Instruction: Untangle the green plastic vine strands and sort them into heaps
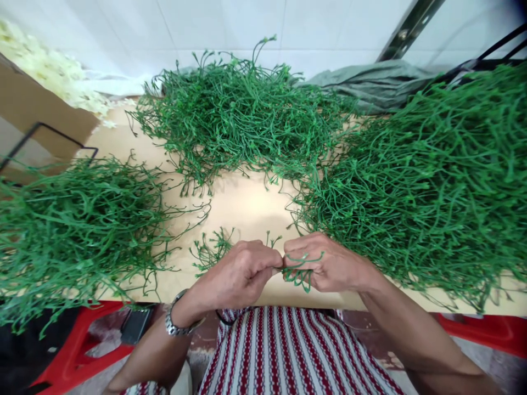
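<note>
Green, thin, plastic-looking stems with curling ends (pixel 298 272) are held low over the near middle of the pale, smooth-topped bench (pixel 247 203), where the work in hand seems to be fingering a few of them at their joined ends. The left hand (pixel 241 274) has its thumb and forefinger pressed together, pinching at the stems; the right hand (pixel 331 266) meets it, fingers curled around them, loops showing along its near side. Exactly how the stems join is hidden. Just beyond the left hand lies a small green branching clump (pixel 212 252); larger tangled green heaps spread to the left (pixel 90 219), far (pixel 247 115) and right (pixel 432 192). The next move probably calls for a light, exact pinch, since such slender strands could slip or snag one another.
</note>
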The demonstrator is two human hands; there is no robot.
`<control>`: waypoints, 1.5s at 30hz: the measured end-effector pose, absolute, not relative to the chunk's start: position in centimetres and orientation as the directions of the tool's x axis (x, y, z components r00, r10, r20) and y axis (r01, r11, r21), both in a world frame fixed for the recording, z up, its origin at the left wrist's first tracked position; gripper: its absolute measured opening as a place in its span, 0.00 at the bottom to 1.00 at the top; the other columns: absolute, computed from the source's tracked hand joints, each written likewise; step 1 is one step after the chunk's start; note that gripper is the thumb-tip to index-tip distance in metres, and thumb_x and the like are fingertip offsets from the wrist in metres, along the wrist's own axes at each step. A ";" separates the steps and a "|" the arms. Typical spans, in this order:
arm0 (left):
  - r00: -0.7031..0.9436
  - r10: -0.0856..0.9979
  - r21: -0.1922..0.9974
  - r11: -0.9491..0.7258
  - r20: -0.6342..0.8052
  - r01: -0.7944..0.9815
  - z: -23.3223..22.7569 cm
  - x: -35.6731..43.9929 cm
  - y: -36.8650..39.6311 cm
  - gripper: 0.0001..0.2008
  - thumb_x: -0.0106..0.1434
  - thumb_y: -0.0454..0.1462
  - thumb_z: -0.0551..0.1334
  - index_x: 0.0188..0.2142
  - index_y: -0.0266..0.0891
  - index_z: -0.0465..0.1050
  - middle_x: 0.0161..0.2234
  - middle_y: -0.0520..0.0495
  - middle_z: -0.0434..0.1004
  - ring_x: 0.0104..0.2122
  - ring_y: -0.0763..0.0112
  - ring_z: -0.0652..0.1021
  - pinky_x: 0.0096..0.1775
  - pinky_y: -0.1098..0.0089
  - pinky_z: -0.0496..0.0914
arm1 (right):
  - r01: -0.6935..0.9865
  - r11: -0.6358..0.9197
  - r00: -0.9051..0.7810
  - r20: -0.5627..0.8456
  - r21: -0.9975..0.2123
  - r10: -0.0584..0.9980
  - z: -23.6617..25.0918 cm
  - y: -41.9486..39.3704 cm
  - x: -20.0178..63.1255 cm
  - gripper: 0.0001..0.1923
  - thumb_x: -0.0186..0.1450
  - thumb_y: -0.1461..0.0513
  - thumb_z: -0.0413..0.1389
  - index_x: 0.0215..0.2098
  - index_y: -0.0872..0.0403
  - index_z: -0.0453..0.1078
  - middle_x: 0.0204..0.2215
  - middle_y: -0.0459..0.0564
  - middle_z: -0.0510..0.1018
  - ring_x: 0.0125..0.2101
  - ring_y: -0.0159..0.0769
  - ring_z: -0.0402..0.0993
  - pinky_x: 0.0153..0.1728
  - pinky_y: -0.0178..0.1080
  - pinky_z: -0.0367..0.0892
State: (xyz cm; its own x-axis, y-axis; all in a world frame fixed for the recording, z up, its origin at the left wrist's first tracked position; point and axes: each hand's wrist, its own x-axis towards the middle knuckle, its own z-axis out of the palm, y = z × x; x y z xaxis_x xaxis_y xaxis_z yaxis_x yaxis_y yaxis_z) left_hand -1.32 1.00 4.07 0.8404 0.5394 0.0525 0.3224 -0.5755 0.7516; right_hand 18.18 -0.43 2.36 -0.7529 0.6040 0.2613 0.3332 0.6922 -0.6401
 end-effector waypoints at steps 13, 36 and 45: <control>0.760 0.631 0.800 -0.533 0.157 0.277 4.1 -1.6 0.1 0.10 0.57 0.28 0.51 0.27 0.38 0.69 0.22 0.49 0.71 0.24 0.72 0.70 0.28 0.71 0.63 | 0.340 0.648 -0.686 0.292 -0.681 0.666 2.6 -1.3 18.8 0.10 0.61 0.63 0.42 0.22 0.53 0.55 0.18 0.43 0.56 0.19 0.28 0.52 0.21 0.35 0.45; 0.718 0.692 0.943 -0.183 -0.076 0.276 5.4 -1.1 1.7 0.07 0.59 0.34 0.55 0.28 0.35 0.71 0.20 0.52 0.66 0.20 0.77 0.64 0.22 0.76 0.58 | 0.329 0.629 -0.501 0.435 -0.704 0.748 2.5 -1.3 18.7 0.11 0.57 0.70 0.54 0.38 0.53 0.68 0.27 0.46 0.75 0.27 0.29 0.69 0.28 0.33 0.63; 0.670 0.738 0.942 -0.274 0.075 0.197 4.2 -0.7 1.7 0.07 0.57 0.29 0.55 0.25 0.36 0.68 0.24 0.51 0.64 0.26 0.75 0.66 0.28 0.74 0.60 | 0.301 0.454 -0.451 0.294 -0.839 0.843 2.2 -0.8 17.5 0.03 0.61 0.65 0.53 0.30 0.56 0.67 0.24 0.47 0.72 0.27 0.30 0.68 0.29 0.32 0.62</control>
State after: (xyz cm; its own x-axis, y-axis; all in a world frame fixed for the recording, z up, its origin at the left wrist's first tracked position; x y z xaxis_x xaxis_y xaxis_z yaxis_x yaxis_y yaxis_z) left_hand -0.74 1.75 4.22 0.6701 0.7385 0.0745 0.1967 -0.2735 0.9415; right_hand 17.51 -0.82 2.23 -0.4514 0.8426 0.2937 0.3008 0.4535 -0.8389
